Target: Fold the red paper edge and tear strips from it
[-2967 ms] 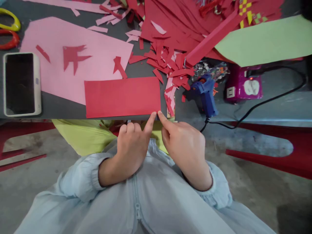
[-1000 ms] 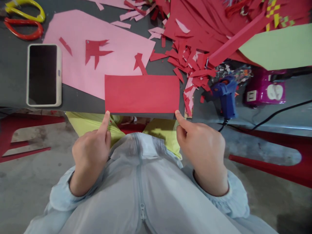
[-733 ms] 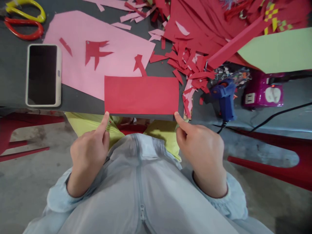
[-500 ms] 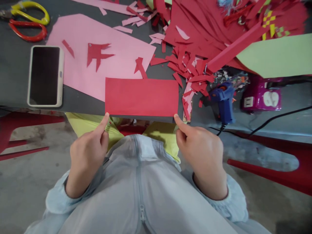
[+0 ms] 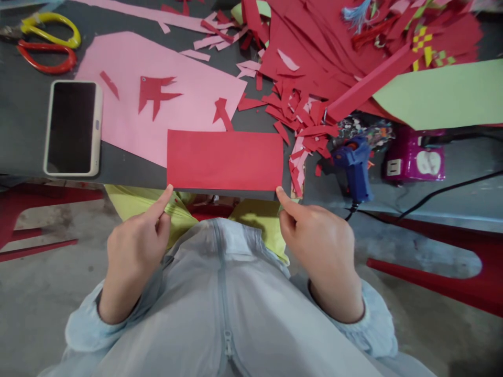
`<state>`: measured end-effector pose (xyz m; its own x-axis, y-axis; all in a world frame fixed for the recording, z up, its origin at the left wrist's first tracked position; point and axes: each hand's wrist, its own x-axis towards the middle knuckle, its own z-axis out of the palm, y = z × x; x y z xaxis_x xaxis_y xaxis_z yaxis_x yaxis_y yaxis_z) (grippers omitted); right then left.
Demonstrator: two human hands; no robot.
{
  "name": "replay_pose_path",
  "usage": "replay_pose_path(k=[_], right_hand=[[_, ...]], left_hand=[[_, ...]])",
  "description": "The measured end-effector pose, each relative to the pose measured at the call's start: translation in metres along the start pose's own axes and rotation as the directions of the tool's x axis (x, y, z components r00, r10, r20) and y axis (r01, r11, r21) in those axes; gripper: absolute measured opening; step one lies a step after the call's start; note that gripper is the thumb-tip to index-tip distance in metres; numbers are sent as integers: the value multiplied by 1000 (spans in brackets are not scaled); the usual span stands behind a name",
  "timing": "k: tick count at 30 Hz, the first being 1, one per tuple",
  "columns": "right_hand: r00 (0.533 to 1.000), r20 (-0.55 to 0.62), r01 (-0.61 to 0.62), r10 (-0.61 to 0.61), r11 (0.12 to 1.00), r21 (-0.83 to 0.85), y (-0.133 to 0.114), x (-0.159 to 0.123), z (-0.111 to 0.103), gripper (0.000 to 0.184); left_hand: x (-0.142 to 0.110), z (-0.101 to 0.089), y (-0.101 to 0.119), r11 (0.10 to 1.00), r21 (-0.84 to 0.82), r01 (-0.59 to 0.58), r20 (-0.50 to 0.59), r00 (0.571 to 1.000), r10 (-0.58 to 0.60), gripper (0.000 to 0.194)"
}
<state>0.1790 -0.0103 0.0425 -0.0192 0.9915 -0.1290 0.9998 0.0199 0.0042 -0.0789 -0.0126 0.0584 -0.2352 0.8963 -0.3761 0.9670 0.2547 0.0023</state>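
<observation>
A red paper rectangle lies flat along the near edge of the dark table. My left hand touches its near left corner with the index fingertip, the other fingers curled in. My right hand does the same at the near right corner. Whether the thumbs are under the paper is hidden. Both wrists wear pale blue sleeves.
A phone lies at the left, with yellow scissors and red scissors behind it. A pink sheet, a heap of red scraps and a green sheet cover the back. A blue glue gun and purple socket sit to the right.
Three seconds ago both index fingers met at the paper's right corner; my left hand has since slid along the near edge to the left corner. Over the last second the hands hold still.
</observation>
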Motion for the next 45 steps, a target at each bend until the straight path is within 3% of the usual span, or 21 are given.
replay_pose_path(k=[8, 17, 22, 28, 32, 38, 45], right_hand=[[1000, 4, -6, 6, 1000, -22, -2, 0, 0, 47], [994, -84, 59, -65, 996, -74, -6, -8, 6, 46], [983, -141, 114, -115, 993, -13, -15, -11, 6, 46], [980, -125, 154, -152, 988, 10, -19, -12, 10, 45], [951, -234, 213, -204, 977, 16, -20, -13, 14, 43], [922, -299, 261, -245, 965, 15, -22, -14, 13, 41], [923, -301, 266, -240, 963, 49, -26, -15, 17, 41]], left_hand=[[1, 0, 0, 999, 44, -13, 23, 1000, 12, 57], [-3, 2, 2, 999, 54, -7, 14, 1000, 6, 58], [-5, 5, 0, 998, 63, 0, -18, 1000, 1, 56], [-3, 7, -6, 996, 85, 16, -94, 996, -8, 53], [-2, 9, -11, 997, 79, 16, -162, 987, -3, 51], [-2, 12, -14, 996, 82, -37, -221, 974, 55, 50], [2, 9, -18, 992, 98, -79, -238, 966, 100, 49]])
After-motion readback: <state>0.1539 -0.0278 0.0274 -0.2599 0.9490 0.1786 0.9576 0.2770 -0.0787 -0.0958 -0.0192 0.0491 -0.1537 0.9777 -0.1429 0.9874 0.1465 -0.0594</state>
